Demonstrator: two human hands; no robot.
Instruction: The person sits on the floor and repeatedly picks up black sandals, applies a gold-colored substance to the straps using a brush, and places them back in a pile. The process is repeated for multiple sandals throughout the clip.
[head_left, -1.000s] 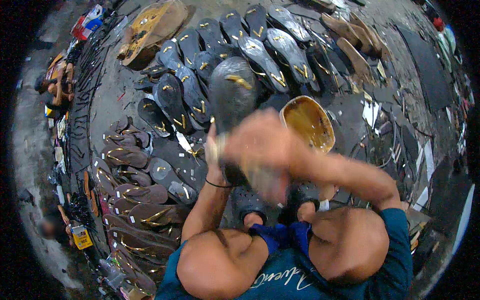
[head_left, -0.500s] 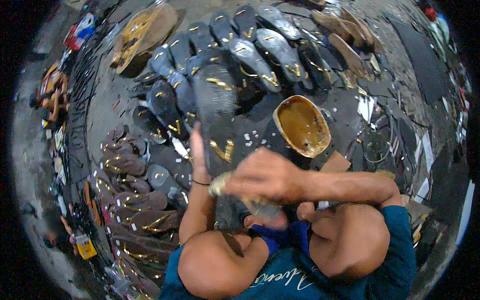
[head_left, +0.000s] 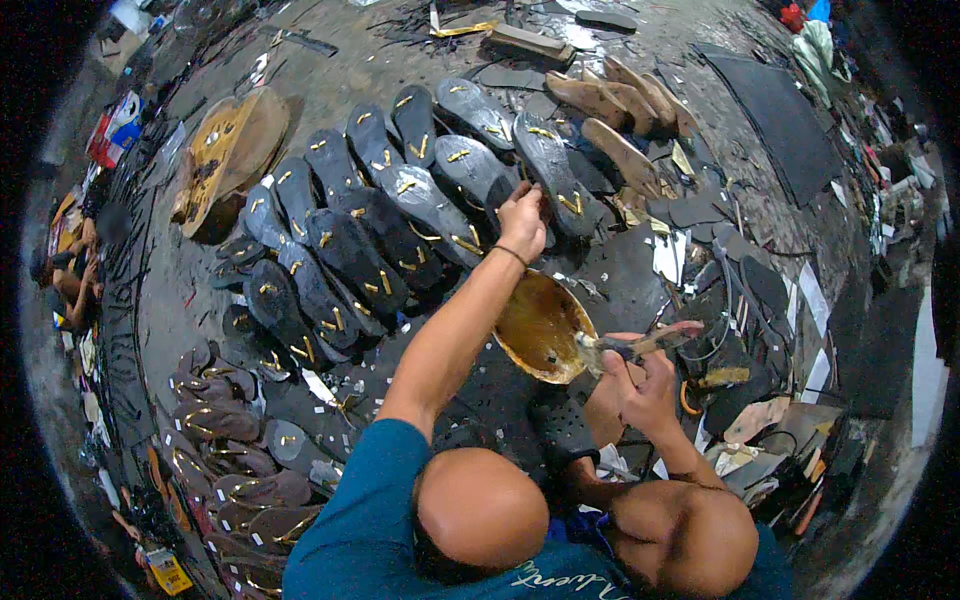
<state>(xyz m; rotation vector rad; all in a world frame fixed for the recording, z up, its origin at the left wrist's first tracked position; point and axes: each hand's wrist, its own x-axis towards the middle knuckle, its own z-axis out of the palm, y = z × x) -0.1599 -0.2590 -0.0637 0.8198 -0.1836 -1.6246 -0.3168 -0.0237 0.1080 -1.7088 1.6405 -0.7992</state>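
My left hand [head_left: 522, 222] reaches far forward, its fingers closed on the near end of a dark sandal sole [head_left: 468, 160] in the row. Gold strap ends stick up from this sole and from the neighbouring black sole [head_left: 550, 170]. My right hand [head_left: 650, 395] grips a brush [head_left: 640, 345] by its worn handle. The brush's pale, coated bristles are at the right rim of an oval bowl [head_left: 510, 345], which holds brownish, glue-like liquid. Whether the bristles touch the liquid, I cannot tell.
Several dark soles with gold strap ends [head_left: 350, 260] fan out at left. Brown sandals [head_left: 240, 490] are lined up at lower left. Wooden shoe lasts [head_left: 620, 95] lie far right of centre, and scraps [head_left: 760, 420] litter the right. Another person [head_left: 75, 265] sits at far left.
My left hand has left the sole near the middle and gone forward and right to another sole. My right hand has carried the brush from above my left wrist to the bowl. The view has shifted.
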